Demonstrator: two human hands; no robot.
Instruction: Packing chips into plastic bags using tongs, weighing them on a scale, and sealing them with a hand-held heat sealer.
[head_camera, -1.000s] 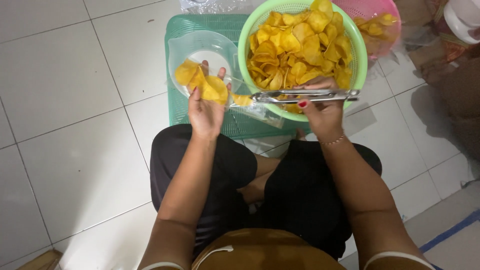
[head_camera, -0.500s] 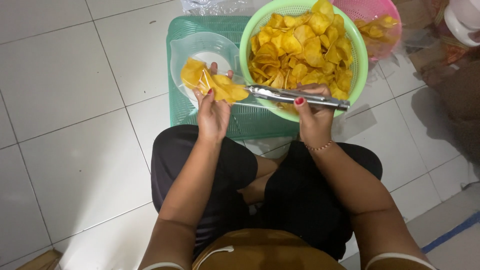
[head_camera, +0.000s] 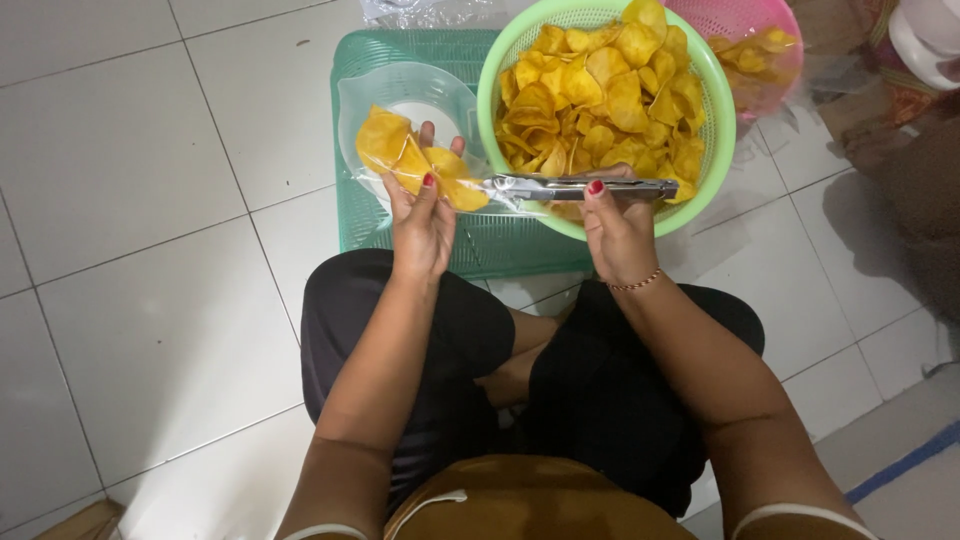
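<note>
Tongs (head_camera: 580, 187) have levelled out since a moment ago, pinched in the right hand (head_camera: 618, 232), tips at the clear bag (head_camera: 420, 165) of yellow chips that the left hand (head_camera: 420, 225) grips open beside the green basket (head_camera: 715, 150).

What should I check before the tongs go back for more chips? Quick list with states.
1. Left hand grips the clear bag of chips: ok.
2. Right hand holds the metal tongs: ok.
3. Tongs tip at the bag mouth: ok; whether a chip is still in the tips: cannot tell.
4. Green basket well stocked with chips: ok.
5. Bag mouth open wide enough: cannot tell.
6. Basket resting steady on the green crate: cannot tell.
</note>
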